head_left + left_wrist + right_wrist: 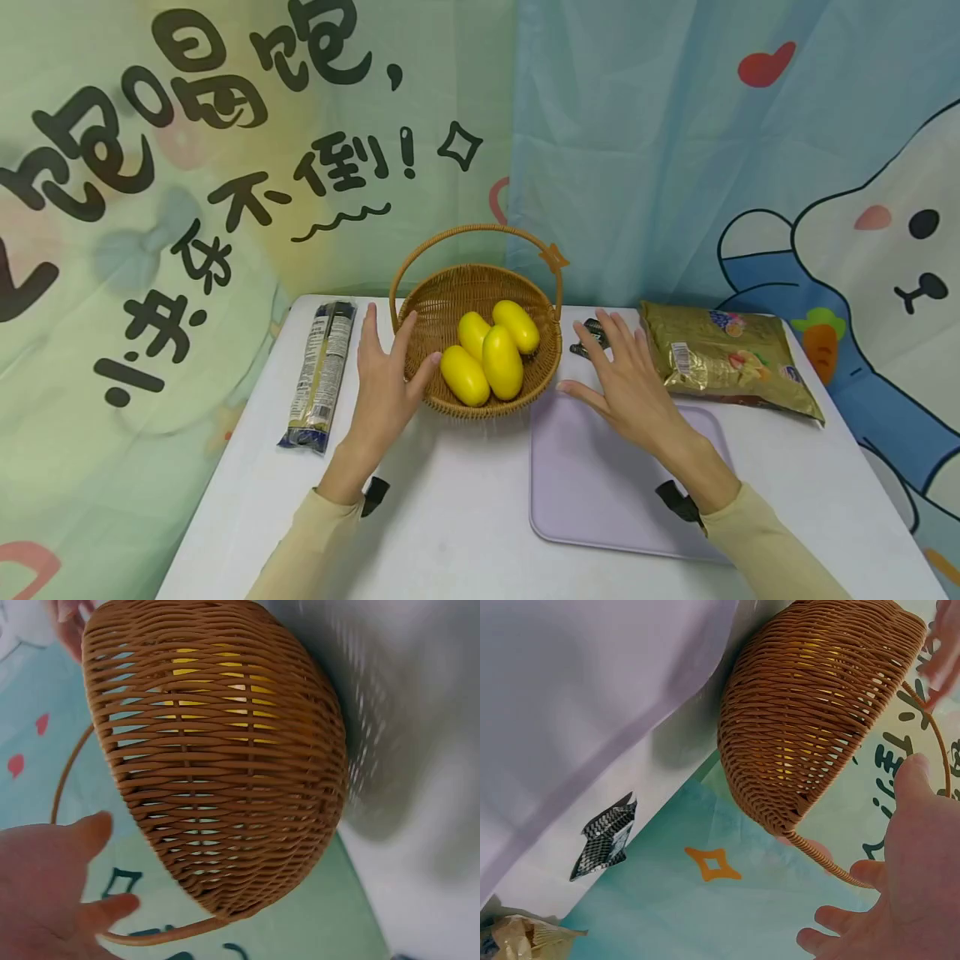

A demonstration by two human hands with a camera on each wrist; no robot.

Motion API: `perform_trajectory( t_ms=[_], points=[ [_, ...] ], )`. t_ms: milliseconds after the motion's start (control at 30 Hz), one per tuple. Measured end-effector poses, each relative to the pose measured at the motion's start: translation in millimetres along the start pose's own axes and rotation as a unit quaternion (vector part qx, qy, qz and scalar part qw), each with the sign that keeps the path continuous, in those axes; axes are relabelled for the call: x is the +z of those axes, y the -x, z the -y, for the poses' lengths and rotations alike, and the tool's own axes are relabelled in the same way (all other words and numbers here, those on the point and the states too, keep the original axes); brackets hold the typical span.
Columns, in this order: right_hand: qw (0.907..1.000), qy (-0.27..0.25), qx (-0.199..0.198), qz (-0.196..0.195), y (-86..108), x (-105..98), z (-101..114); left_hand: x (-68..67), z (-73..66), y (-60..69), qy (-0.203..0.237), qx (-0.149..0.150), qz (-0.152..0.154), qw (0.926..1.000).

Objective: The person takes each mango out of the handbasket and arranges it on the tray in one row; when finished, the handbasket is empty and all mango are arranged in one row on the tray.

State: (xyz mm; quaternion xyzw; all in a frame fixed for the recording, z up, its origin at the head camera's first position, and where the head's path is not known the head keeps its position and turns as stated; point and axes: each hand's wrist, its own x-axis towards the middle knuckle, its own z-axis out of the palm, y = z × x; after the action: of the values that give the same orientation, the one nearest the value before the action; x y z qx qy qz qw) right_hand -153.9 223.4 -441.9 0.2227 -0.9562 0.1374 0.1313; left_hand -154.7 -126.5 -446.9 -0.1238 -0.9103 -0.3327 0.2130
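A brown wicker basket (476, 410) with a tall arched handle (474, 227) stands at the back middle of the white table. Several smooth yellow oval fruits (502, 362) lie inside it; their exact kind is unclear. My left hand (386, 387) is at the basket's left side, fingers spread and holding nothing. On the other side, my right hand (626, 387) hovers with spread fingers over the far part of a pale purple tray (600, 492). Both wrist views show the woven basket wall (225, 765) with yellow glimpsed through the gaps. Whether the left fingertips touch the rim cannot be told.
Left of the basket lies a long printed packet (318, 379). A gold foil bag (731, 358) rests at the back right. Between basket and bag sits a small black checked packet (606, 838), partly behind my right hand. A printed curtain (600, 167) hangs behind the table.
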Motion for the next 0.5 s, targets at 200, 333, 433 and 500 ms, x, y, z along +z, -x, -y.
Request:
perform_trajectory(
  t_ms=[200, 333, 433, 500],
  points=[
    [0.9997, -0.02, -0.015, -0.005, -5.7, -4.5, 6.3, 4.0, 12.0, -2.5, 0.07, -0.134, 0.107, 0.9827],
    [0.9994, -0.027, -0.022, -0.009, -8.6, -7.3, 10.1, 7.0, 20.9, -7.2, 0.091, -0.173, 0.163, 0.9671],
    [0.9992, -0.034, -0.023, -0.004, -10.0, -9.0, 12.6, 8.8, 25.6, -10.8, 0.105, -0.182, 0.194, 0.9581],
    [0.999, -0.039, -0.023, -0.001, -10.8, -9.8, 14.2, 9.7, 27.1, -12.8, 0.116, -0.187, 0.212, 0.952]
  ],
)
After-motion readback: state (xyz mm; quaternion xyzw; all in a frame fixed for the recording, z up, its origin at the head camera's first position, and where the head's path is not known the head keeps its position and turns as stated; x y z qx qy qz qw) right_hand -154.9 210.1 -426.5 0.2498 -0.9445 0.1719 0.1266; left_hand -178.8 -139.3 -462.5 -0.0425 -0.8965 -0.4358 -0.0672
